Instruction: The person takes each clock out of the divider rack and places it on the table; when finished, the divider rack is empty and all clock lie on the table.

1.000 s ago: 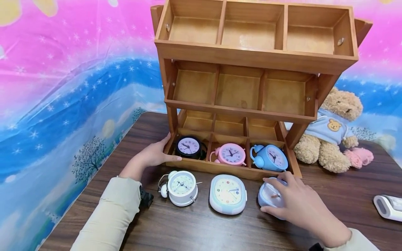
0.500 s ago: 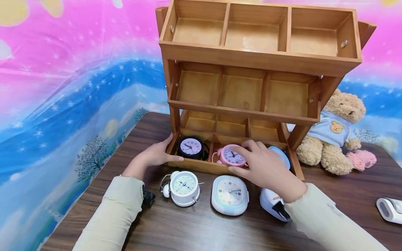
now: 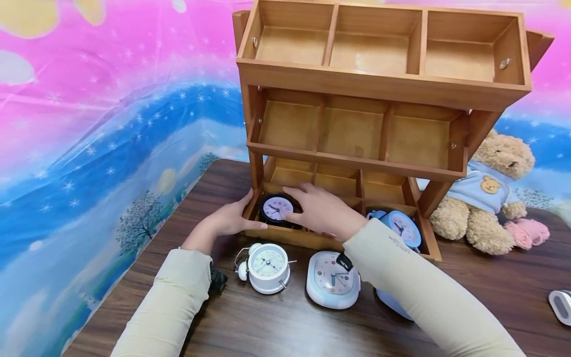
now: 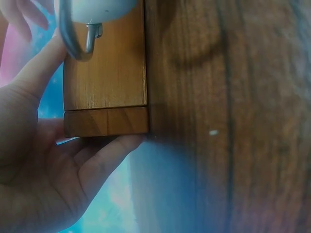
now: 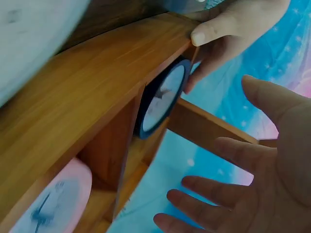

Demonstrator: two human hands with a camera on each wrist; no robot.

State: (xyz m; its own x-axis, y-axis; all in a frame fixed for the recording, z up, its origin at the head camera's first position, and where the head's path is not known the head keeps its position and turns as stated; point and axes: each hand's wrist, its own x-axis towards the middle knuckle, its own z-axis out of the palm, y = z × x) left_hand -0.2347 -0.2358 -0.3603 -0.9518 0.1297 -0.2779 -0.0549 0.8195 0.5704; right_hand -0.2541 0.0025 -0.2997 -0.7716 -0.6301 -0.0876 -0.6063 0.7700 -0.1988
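Observation:
A three-tier wooden rack (image 3: 370, 82) stands on the table. My left hand (image 3: 227, 218) grips the left end of its bottom tray, thumb on the front board and fingers round the side. Over that tray my right hand (image 3: 323, 210) reaches to the black alarm clock (image 3: 274, 210) in the left compartment; in the right wrist view its fingers are spread and hold nothing. The pink alarm clock (image 5: 53, 204) sits in the middle compartment, mostly hidden by my right hand in the head view. A blue alarm clock (image 3: 403, 229) leans in the right compartment.
Before the rack lie a white twin-bell clock (image 3: 268, 265), a rounded-square white and pale-blue clock (image 3: 332, 287) and a pale-blue clock (image 3: 392, 302) partly under my right sleeve. At right are a teddy bear (image 3: 490, 183), pink yarn (image 3: 526, 233) and a white object (image 3: 561, 305).
My right hand has moved left from the pale-blue clock on the table, past the pink clock, to the black one. My left hand keeps its place on the rack. The view shifts slightly.

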